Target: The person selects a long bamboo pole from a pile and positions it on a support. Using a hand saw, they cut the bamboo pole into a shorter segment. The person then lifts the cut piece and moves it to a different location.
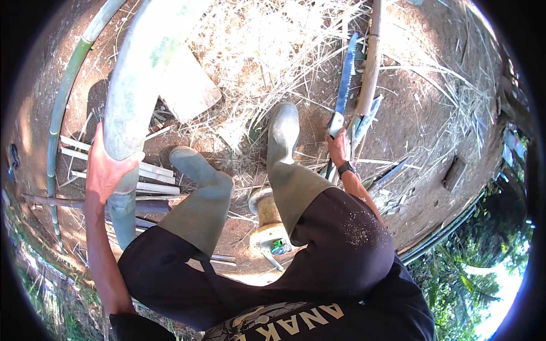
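Note:
A thick pale-green bamboo pole (128, 102) runs from the far left-centre back toward my left thigh. My left hand (106, 170) is wrapped round it, with the thumb lying across its top. Out on the right, my right hand (339, 148) grips the pale handle of a pruning saw (344, 85). Its long toothed blade points away from me and looks bluish in the light. The saw is apart from the thick pole and lies close beside a thinner brown pole (371, 68). My right fingers are partly hidden by the hand itself.
Split bamboo strips (154, 175) lie beside the thick pole. A thin green pole (69, 79) curves along the left. Pale shavings (256, 45) cover the ground ahead. My boots (283, 128) stand between both hands, near a short stump (266, 213). A dark wood piece (454, 172) lies right.

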`<state>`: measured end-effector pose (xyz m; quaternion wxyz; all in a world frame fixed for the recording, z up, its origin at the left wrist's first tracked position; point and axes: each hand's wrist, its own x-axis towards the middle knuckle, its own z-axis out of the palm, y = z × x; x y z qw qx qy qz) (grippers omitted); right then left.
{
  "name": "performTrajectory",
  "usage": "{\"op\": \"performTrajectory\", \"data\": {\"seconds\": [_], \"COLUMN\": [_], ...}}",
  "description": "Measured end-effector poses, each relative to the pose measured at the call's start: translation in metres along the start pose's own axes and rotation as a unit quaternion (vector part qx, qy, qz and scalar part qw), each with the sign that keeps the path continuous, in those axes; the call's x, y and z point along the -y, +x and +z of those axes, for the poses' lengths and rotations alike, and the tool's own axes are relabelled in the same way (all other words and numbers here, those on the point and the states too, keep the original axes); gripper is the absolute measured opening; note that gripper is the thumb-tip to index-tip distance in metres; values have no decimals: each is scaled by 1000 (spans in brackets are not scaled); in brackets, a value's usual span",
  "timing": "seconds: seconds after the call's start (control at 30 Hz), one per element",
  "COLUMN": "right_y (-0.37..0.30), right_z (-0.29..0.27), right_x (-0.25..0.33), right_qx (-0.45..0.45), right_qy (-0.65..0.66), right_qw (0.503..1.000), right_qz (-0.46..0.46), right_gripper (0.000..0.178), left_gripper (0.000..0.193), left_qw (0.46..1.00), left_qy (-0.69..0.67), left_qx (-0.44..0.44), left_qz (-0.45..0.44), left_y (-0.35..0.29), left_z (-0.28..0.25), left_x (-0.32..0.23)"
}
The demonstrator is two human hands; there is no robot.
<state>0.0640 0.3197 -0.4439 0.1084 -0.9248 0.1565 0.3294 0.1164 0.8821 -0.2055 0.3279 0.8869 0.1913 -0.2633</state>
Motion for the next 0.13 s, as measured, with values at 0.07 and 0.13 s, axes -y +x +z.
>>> {"op": "performTrajectory", "data": {"seconds": [0.07, 0.13], "right_y": [-11, -38], "right_z": [7, 14], "right_x": [-10, -11], "right_qx": [-74, -91], "right_qy": [-24, -22], "right_qw": [996, 991], "right_qz": [-41, -101], "right_gripper": [38, 41], "left_gripper": [82, 82], "left_qw": [1000, 999], "left_qy": [-17, 15], "left_qx": [-5, -33], "left_qz": [6, 39], "left_y": [5, -1], "left_z": [-2, -6], "left_x": [-6, 1]}}
